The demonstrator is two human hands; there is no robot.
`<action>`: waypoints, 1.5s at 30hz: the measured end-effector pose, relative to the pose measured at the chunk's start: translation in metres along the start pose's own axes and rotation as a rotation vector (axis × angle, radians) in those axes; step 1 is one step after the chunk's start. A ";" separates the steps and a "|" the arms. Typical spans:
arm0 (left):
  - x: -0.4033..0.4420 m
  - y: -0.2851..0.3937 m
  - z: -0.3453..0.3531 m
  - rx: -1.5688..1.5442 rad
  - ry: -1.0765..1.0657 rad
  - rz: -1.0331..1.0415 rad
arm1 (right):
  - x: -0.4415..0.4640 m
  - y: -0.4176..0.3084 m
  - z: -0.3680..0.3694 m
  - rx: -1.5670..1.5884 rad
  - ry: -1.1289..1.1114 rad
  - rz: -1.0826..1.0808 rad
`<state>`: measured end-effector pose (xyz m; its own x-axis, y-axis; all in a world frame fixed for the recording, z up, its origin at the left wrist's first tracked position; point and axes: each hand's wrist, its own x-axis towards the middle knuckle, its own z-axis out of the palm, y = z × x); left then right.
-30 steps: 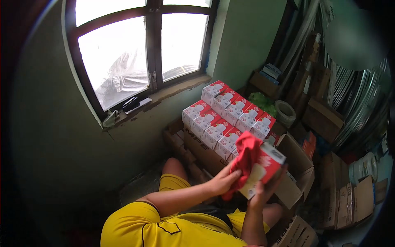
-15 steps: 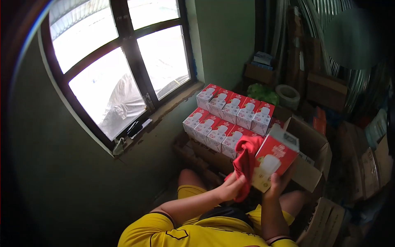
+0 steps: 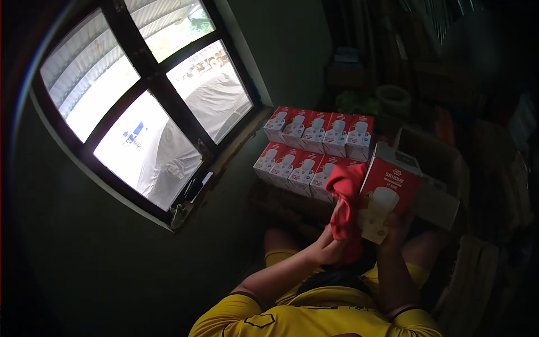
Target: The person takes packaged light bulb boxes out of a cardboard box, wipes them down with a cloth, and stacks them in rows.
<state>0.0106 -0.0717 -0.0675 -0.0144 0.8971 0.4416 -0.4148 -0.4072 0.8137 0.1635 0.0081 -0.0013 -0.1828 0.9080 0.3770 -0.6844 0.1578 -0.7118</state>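
In my right hand (image 3: 397, 227) is a red-and-white product box (image 3: 390, 182), held by its lower end in front of me. Its printed face shows a white bulb-shaped item and turns toward me, slightly tilted. My left hand (image 3: 327, 246) is closed round a bunched red cloth (image 3: 345, 210), which hangs close along the box's left side; whether the cloth touches the box I cannot tell. Beyond them, similar red-and-white boxes (image 3: 307, 171) stand in two rows, the back row higher. The cloth and the held box hide part of the front row.
An opened cardboard carton (image 3: 441, 202) stands to the right, behind the held box. Farther back are a roll of tape (image 3: 393, 98) and a green bag (image 3: 357, 103). A window (image 3: 151, 84) with small items on its sill is at the left.
The view has shifted and darkened. My hands, the box and the cloth now appear farther right. The box's printed face shows more squarely; the cloth stays beside it.
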 end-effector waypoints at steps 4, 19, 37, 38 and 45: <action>0.028 0.037 -0.010 -0.236 -0.108 0.021 | -0.017 0.004 0.005 -0.263 -0.188 -0.089; 0.037 0.028 -0.005 0.183 0.306 0.090 | 0.007 -0.036 -0.002 -0.300 -0.175 0.151; 0.017 0.006 -0.025 -0.107 0.233 -0.029 | -0.012 0.006 -0.006 -0.412 -0.238 -0.249; 0.007 -0.005 -0.018 -0.050 0.257 -0.021 | -0.011 0.005 -0.009 -0.429 -0.219 -0.270; 0.002 -0.004 -0.030 -0.071 0.217 -0.065 | -0.002 -0.013 -0.021 -0.554 -0.469 -0.183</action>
<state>-0.0148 -0.0628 -0.0808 -0.1777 0.9401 0.2909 -0.4839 -0.3409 0.8060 0.1875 0.0120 -0.0054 -0.4671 0.6072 0.6427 -0.2999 0.5750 -0.7612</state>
